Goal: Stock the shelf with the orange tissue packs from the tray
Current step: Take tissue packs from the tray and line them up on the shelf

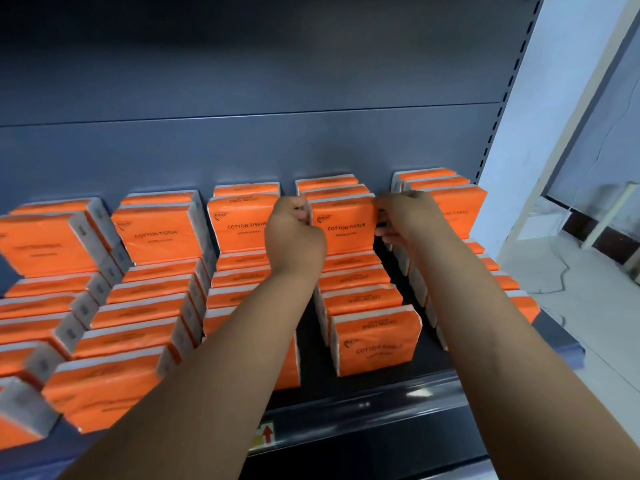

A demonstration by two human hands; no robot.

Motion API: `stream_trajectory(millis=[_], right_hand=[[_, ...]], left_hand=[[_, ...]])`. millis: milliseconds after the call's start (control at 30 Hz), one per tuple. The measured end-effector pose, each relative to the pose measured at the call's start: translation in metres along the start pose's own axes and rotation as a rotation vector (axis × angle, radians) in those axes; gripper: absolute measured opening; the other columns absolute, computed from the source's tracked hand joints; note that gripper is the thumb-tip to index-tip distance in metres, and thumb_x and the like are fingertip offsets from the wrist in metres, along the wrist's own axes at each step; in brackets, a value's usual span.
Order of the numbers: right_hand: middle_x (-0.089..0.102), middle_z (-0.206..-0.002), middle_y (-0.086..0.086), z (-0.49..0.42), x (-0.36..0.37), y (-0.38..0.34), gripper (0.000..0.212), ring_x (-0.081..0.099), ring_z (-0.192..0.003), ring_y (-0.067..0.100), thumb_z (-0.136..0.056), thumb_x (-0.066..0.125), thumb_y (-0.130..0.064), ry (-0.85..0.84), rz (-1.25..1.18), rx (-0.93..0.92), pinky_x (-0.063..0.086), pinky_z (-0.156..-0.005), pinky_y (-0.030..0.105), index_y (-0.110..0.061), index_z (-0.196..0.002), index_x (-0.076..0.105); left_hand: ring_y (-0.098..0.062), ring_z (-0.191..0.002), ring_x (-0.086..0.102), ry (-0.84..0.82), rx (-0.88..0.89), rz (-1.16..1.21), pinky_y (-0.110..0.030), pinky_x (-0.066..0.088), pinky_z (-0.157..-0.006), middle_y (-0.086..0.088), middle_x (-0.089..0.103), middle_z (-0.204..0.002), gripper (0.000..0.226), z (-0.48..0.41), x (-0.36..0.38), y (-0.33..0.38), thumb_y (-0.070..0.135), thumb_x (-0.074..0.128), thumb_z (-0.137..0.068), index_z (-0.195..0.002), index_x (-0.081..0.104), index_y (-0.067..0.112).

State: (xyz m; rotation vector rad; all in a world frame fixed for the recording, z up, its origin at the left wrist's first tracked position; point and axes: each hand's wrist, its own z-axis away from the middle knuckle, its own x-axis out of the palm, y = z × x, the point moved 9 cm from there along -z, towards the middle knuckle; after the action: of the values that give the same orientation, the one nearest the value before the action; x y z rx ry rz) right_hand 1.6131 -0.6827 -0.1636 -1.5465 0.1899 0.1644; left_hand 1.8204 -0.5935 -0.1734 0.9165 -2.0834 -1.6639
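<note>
An orange tissue pack (344, 226) marked COTTON TISSUE stands upright on top of the fourth row of packs, near the back of the shelf. My left hand (294, 233) grips its left edge with curled fingers. My right hand (403, 220) pinches its right edge. Rows of the same orange packs (152, 306) fill the dark shelf (429, 358), most standing on edge, with a raised second layer at the back. The tray is out of sight.
A grey back panel (242, 150) rises behind the packs. The shelf's front rail (363, 407) carries a small label with a red arrow (266, 434). To the right lie a slotted upright (509, 98), a white wall and a pale floor with cables.
</note>
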Motion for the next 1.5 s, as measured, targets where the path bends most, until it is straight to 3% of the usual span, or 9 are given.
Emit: stream_trajectory(millis=[233, 467, 567, 767, 967, 1133, 1233, 1333, 1500], right_hand=[[0.076, -0.091, 0.024, 0.006, 0.001, -0.003, 0.016, 0.074, -0.091, 0.043, -0.089, 0.063, -0.023, 0.013, 0.037, -0.004, 0.062, -0.082, 0.052, -0.009, -0.083, 0.068], [0.073, -0.077, 0.023, 0.007, -0.002, -0.010, 0.028, 0.071, -0.077, 0.040, -0.081, 0.059, -0.024, 0.070, 0.139, -0.130, 0.061, -0.075, 0.051, 0.003, -0.079, 0.068], [0.059, -0.066, 0.022, 0.017, -0.002, -0.023, 0.027, 0.051, -0.062, 0.032, -0.085, 0.056, -0.015, 0.139, 0.322, -0.297, 0.035, -0.052, 0.033, 0.008, -0.073, 0.060], [0.052, -0.077, 0.009, 0.038, -0.003, -0.042, 0.019, 0.043, -0.070, 0.032, -0.087, 0.050, -0.022, 0.319, 0.527, -0.539, 0.019, -0.050, 0.033, -0.009, -0.075, 0.046], [0.067, -0.096, 0.012, 0.074, -0.003, -0.061, 0.031, 0.061, -0.082, 0.036, -0.096, 0.046, -0.029, 0.436, 0.570, -0.762, 0.049, -0.062, 0.042, -0.008, -0.098, 0.068], [0.071, -0.102, 0.007, 0.101, 0.017, -0.068, 0.036, 0.063, -0.095, 0.033, -0.103, 0.044, -0.035, 0.306, 0.616, -0.920, 0.047, -0.074, 0.039, -0.013, -0.108, 0.072], [0.071, -0.121, 0.007, 0.114, 0.031, -0.066, 0.042, 0.063, -0.110, 0.032, -0.104, 0.043, -0.037, 0.211, 0.643, -0.953, 0.051, -0.084, 0.039, -0.011, -0.124, 0.069], [0.064, -0.138, 0.013, 0.126, 0.045, -0.061, 0.054, 0.057, -0.130, 0.033, -0.103, 0.041, -0.041, 0.136, 0.657, -0.954, 0.048, -0.105, 0.042, -0.006, -0.138, 0.062], [0.058, -0.146, 0.015, 0.149, 0.061, -0.058, 0.061, 0.049, -0.140, 0.033, -0.103, 0.038, -0.045, 0.075, 0.637, -0.923, 0.038, -0.117, 0.043, -0.003, -0.144, 0.056]], left_hand=[[-0.028, -0.094, 0.065, 0.057, 0.039, 0.007, -0.049, 0.056, -0.083, -0.011, 0.066, -0.103, 0.045, 0.017, 0.002, 0.012, -0.008, 0.054, -0.083, -0.084, 0.046, 0.036], [-0.024, -0.091, 0.063, 0.070, 0.052, 0.003, -0.044, 0.055, -0.079, -0.011, 0.065, -0.105, 0.041, 0.016, 0.000, 0.013, -0.005, 0.055, -0.084, -0.082, 0.045, 0.035], [-0.016, -0.089, 0.061, 0.070, 0.105, -0.035, -0.030, 0.052, -0.074, -0.013, 0.065, -0.108, 0.045, 0.013, 0.000, 0.013, -0.006, 0.056, -0.086, -0.080, 0.043, 0.037], [-0.008, -0.085, 0.056, 0.061, 0.159, -0.101, -0.020, 0.047, -0.070, -0.009, 0.062, -0.107, 0.032, 0.013, 0.000, 0.014, -0.003, 0.057, -0.087, -0.085, 0.051, 0.028], [0.015, -0.083, 0.048, 0.082, 0.266, -0.231, -0.003, 0.036, -0.066, 0.001, 0.050, -0.109, 0.015, 0.021, -0.013, 0.037, 0.000, 0.056, -0.091, -0.100, 0.061, 0.010], [-0.006, -0.078, 0.050, 0.055, 0.292, -0.262, -0.008, 0.038, -0.066, 0.009, 0.045, -0.105, 0.015, 0.042, -0.025, 0.042, 0.007, 0.060, -0.094, -0.093, 0.054, 0.021], [-0.010, -0.094, 0.051, 0.059, 0.384, -0.346, -0.013, 0.036, -0.072, 0.009, 0.051, -0.108, 0.007, 0.054, -0.034, 0.051, 0.016, 0.056, -0.098, -0.103, 0.059, 0.020], [-0.025, -0.112, 0.055, 0.041, 0.405, -0.460, -0.035, 0.049, -0.089, -0.003, 0.060, -0.118, 0.028, 0.059, -0.043, 0.052, 0.028, 0.043, -0.101, -0.112, 0.061, 0.011], [-0.037, -0.147, 0.037, -0.022, 0.344, -0.734, -0.049, 0.028, -0.122, -0.012, 0.045, -0.157, 0.055, 0.075, -0.066, 0.047, 0.042, 0.031, -0.106, -0.147, 0.049, 0.011]])
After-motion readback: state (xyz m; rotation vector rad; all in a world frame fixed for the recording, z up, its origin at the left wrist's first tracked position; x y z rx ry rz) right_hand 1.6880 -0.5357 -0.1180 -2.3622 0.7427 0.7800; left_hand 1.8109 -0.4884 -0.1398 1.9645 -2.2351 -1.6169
